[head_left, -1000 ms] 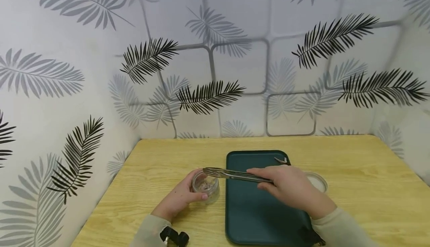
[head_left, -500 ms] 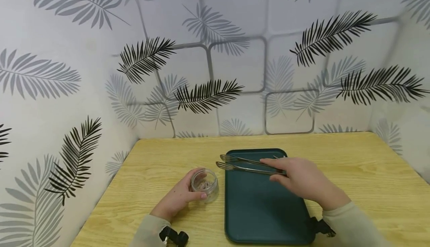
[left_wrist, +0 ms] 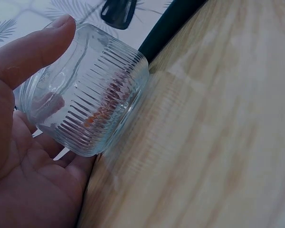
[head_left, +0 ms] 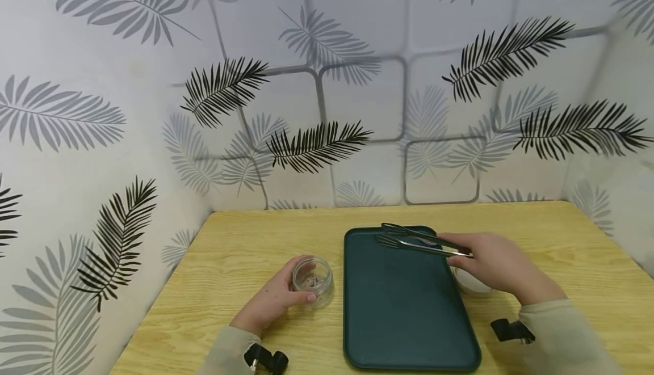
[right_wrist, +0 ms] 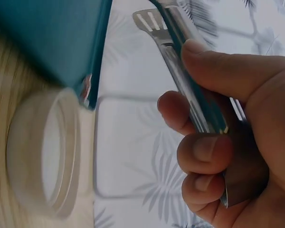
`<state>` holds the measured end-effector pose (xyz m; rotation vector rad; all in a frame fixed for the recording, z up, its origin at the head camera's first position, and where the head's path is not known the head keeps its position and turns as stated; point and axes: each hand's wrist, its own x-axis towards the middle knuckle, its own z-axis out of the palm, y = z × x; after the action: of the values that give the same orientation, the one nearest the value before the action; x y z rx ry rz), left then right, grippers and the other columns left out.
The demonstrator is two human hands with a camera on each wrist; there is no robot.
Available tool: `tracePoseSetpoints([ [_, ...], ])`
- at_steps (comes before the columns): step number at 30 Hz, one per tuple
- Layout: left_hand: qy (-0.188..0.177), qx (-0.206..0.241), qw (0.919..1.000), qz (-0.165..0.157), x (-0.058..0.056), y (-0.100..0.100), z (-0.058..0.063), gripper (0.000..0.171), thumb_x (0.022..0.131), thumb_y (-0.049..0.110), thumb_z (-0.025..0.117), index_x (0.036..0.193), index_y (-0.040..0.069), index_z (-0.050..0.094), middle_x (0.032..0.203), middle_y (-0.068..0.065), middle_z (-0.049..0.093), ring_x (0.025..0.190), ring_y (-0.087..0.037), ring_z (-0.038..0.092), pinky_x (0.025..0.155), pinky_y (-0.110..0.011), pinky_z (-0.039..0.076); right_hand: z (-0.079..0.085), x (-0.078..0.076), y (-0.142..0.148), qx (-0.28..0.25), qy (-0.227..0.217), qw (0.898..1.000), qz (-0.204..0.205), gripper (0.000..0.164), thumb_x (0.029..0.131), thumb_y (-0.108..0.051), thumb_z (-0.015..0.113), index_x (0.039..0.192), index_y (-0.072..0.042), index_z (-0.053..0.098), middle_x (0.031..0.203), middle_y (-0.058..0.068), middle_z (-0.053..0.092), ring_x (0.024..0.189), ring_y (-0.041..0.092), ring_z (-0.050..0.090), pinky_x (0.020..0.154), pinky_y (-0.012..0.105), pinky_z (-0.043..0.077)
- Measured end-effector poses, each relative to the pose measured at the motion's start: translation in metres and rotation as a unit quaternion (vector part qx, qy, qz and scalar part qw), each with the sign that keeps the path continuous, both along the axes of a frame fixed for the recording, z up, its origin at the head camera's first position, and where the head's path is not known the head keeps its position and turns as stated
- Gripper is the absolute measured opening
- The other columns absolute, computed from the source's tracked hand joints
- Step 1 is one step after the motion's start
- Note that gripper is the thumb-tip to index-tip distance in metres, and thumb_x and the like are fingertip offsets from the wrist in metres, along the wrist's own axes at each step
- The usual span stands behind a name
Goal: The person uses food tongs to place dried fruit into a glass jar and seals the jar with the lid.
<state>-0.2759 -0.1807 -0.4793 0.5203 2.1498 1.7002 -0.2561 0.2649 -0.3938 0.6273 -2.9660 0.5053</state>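
My left hand (head_left: pixel 276 295) grips a clear glass jar (head_left: pixel 321 294) standing on the table left of the tray, its thumb on the near side. In the left wrist view, small reddish-brown bits (left_wrist: pixel 111 99) lie in the ribbed jar. Metal tongs (head_left: pixel 434 249) with slotted tips are in my right hand (head_left: pixel 503 264), fingers and thumb wrapped around the handle. Their arms stand apart over the far right part of the dark green tray (head_left: pixel 403 312), with nothing visible between the tips. A small reddish-and-white piece (right_wrist: pixel 87 90) lies at the tray corner.
A round white lid (right_wrist: pixel 42 152) lies on the wooden table (head_left: pixel 255 233), right of the tray and partly under my right hand in the head view. Behind the table rises a wall (head_left: pixel 357 102) with a leaf pattern.
The tongs moved from above the jar rightward and back to the tray's far right, their arms spreading apart. My left hand and the jar stayed in place. The lid's view is partly covered.
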Motion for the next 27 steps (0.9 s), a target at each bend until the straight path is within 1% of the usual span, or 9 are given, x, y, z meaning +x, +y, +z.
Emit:
tracePoseSetpoints([
  [2,-0.001,0.0,1.0,0.001,0.0,0.0,0.0,0.081,0.09,0.019,0.08,0.156,0.017,0.034,0.156,-0.012,0.041,0.137,-0.029,0.044,0.106,-0.036,0.037,-0.003,-0.002,0.008,-0.001,-0.017,1.0,-0.014,0.054,0.094,-0.034,0.072,0.144,-0.018,0.06,0.113,0.01,0.073,0.082,0.017,0.066,0.065,0.042,0.05],
  [5,0.002,0.001,1.0,0.002,0.0,0.0,-0.001,0.081,0.09,0.018,0.08,0.156,0.017,0.034,0.155,-0.012,0.041,0.136,-0.029,0.045,0.107,-0.037,0.037,-0.005,-0.003,0.019,0.001,-0.037,0.999,-0.029,0.054,0.095,-0.033,0.071,0.144,-0.016,0.059,0.113,0.012,0.072,0.083,0.021,0.067,0.063,0.042,0.05],
  [9,0.007,-0.004,1.0,0.003,0.0,0.0,-0.001,0.081,0.089,0.018,0.08,0.156,0.017,0.034,0.155,-0.011,0.042,0.136,-0.028,0.045,0.108,-0.038,0.036,-0.009,-0.006,0.032,0.008,-0.037,0.998,-0.041,0.052,0.095,-0.03,0.071,0.143,-0.014,0.06,0.118,0.016,0.071,0.092,0.028,0.069,0.067,0.046,0.052],
  [11,0.006,-0.003,1.0,0.003,0.0,0.0,-0.001,0.08,0.09,0.018,0.08,0.156,0.017,0.034,0.155,-0.011,0.042,0.137,-0.029,0.044,0.108,-0.04,0.036,-0.011,-0.007,0.037,0.01,-0.033,0.998,-0.044,0.052,0.094,-0.029,0.072,0.142,-0.014,0.06,0.118,0.017,0.071,0.091,0.028,0.069,0.066,0.045,0.051],
  [15,0.007,-0.003,1.0,0.002,0.0,0.001,-0.001,0.079,0.09,0.018,0.079,0.156,0.018,0.035,0.155,-0.012,0.041,0.137,-0.029,0.044,0.109,-0.042,0.035,-0.012,-0.008,0.045,0.01,-0.038,0.998,-0.05,0.052,0.094,-0.027,0.073,0.142,-0.013,0.061,0.118,0.017,0.07,0.083,0.02,0.064,0.064,0.041,0.046],
  [18,0.008,-0.006,0.9999,0.003,0.0,0.001,-0.001,0.079,0.09,0.019,0.079,0.156,0.019,0.035,0.155,-0.011,0.042,0.137,-0.028,0.044,0.109,-0.042,0.035,-0.013,-0.009,0.049,0.011,-0.051,0.997,-0.052,0.052,0.093,-0.026,0.073,0.142,-0.012,0.061,0.118,0.018,0.07,0.083,0.021,0.064,0.064,0.042,0.047],
  [21,0.007,-0.006,1.0,0.003,0.0,0.0,-0.001,0.079,0.09,0.019,0.079,0.156,0.019,0.035,0.155,-0.011,0.041,0.137,-0.028,0.044,0.109,-0.041,0.035,-0.015,-0.01,0.051,0.016,-0.06,0.997,-0.055,0.052,0.093,-0.026,0.073,0.141,-0.011,0.061,0.12,0.02,0.069,0.091,0.029,0.067,0.068,0.047,0.05],
  [23,0.005,-0.004,1.0,0.003,0.0,0.0,-0.001,0.079,0.09,0.019,0.079,0.156,0.019,0.035,0.155,-0.011,0.041,0.137,-0.028,0.044,0.109,-0.041,0.035,-0.017,-0.011,0.052,0.018,-0.065,0.996,-0.057,0.051,0.093,-0.026,0.073,0.141,-0.011,0.061,0.122,0.021,0.068,0.097,0.035,0.068,0.07,0.049,0.051],
  [27,0.001,-0.002,1.0,0.004,-0.001,-0.001,-0.002,0.079,0.09,0.019,0.079,0.156,0.019,0.035,0.155,-0.011,0.042,0.137,-0.029,0.044,0.109,-0.041,0.035,-0.02,-0.012,0.052,0.021,-0.069,0.996,-0.06,0.05,0.094,-0.025,0.073,0.141,-0.011,0.062,0.121,0.022,0.068,0.098,0.038,0.067,0.069,0.049,0.051],
])
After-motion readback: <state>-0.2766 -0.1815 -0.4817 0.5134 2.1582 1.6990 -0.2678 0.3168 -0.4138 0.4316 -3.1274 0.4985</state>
